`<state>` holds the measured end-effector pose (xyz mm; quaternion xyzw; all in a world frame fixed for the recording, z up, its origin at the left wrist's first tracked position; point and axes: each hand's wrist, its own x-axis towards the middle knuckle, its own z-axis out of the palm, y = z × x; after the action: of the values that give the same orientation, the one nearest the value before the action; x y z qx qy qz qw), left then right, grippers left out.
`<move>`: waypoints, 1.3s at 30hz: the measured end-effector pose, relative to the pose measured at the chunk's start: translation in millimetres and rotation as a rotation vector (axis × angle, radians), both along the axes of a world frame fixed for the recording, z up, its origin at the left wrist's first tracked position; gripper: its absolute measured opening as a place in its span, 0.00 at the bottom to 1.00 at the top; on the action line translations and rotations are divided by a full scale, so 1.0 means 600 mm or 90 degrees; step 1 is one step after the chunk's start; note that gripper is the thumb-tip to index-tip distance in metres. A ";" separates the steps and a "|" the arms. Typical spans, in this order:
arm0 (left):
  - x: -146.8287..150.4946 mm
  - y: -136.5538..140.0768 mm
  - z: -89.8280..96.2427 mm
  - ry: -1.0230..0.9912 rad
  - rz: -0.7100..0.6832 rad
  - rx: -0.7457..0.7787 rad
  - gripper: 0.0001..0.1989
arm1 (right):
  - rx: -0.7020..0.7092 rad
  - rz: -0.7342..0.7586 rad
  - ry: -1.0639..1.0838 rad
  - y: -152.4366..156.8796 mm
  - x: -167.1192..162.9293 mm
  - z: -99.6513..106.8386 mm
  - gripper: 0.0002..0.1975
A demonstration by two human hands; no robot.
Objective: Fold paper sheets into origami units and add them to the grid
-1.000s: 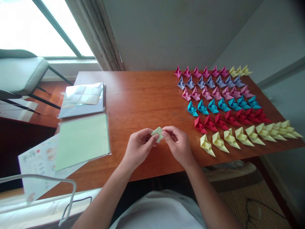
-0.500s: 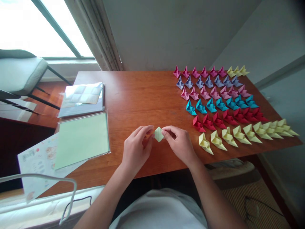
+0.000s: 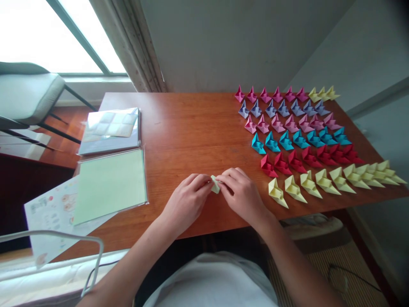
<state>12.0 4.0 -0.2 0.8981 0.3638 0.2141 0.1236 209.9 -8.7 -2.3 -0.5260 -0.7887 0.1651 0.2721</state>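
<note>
Between my two hands, a small piece of folded pale green paper [image 3: 215,185] is held just above the table's front part. My left hand [image 3: 188,197] pinches its left side, thumb and fingertips pressed together. From the other side my right hand [image 3: 240,191] grips it in the same way. My fingers cover both ends of the paper, so its full shape is hidden. To the right of my right hand stands a row of pale yellow folded paper boats [image 3: 308,187].
Behind the yellow row are rows of red [image 3: 295,162], turquoise [image 3: 286,140], pink [image 3: 277,123], lilac [image 3: 271,109] and magenta [image 3: 265,95] folded boats. At left lie a pack of pale green paper [image 3: 110,185], a clear-wrapped stack [image 3: 110,130] and a printed sheet [image 3: 51,221].
The folded green paper has turned from a flat diamond facing me to a narrower, tilted shape. Both hands have closed in further around it. The view has shifted slightly.
</note>
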 end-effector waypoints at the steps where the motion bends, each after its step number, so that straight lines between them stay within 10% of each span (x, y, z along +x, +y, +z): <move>1: -0.001 0.001 0.000 0.003 0.000 -0.007 0.14 | -0.007 0.031 -0.003 -0.002 0.004 0.002 0.09; 13: -0.010 0.002 -0.005 -0.040 0.035 -0.081 0.11 | -0.019 0.115 -0.093 -0.006 0.009 0.017 0.08; 39: 0.023 -0.010 0.008 0.013 0.234 -0.072 0.08 | -0.062 -0.059 0.037 0.001 -0.006 -0.006 0.08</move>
<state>25.8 -2.3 4.9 0.8104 0.5342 0.2029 0.1294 206.5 -7.9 -5.7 -0.5697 -0.7462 0.2057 0.2762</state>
